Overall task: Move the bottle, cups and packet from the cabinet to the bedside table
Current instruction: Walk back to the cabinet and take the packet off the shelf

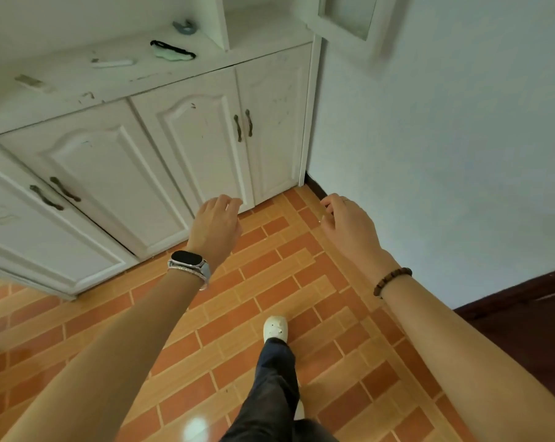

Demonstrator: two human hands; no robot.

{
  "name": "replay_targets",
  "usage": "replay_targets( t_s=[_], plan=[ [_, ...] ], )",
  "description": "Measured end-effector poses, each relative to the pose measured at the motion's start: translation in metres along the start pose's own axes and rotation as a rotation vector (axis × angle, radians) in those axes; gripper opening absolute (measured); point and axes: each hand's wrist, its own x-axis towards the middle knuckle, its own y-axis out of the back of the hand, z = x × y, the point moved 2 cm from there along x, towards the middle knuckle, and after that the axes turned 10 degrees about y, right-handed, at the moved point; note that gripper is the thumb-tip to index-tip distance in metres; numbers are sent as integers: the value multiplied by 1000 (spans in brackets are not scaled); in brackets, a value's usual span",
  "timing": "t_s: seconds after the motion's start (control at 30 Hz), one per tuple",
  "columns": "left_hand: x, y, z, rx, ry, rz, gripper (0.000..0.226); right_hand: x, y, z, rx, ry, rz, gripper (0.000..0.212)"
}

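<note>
A white cabinet [65,74] top is shown at eleven o'clock; a grey-blue object [185,27], a black-and-green item [173,51] and a white stick [113,62] are laid on it.

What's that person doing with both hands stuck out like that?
A person faces a white cabinet, one white shoe forward on the orange tiled floor. The left hand, above a watch, and the right hand, above a bead bracelet, reach out in front and hold nothing. The cabinet doors are shut. No bottle, cups or packet show; only a few small things lie on its top.
</note>
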Motion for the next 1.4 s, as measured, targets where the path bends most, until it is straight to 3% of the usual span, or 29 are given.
replay_targets(
  t_s=[0.53, 1.03, 1.4],
  plan=[
    [215, -32, -8, -79, -15, 103, 35, 207, -11, 72, -37, 46, -1, 29],
    [362, -43, -32, -45, 41, 169, 31, 370, -37, 114, 65, 157, -1, 31],
    [515, -38, -18, -22, 135, 295, 33, 547, -16, 173, 130, 264, 37, 30]
  ],
)
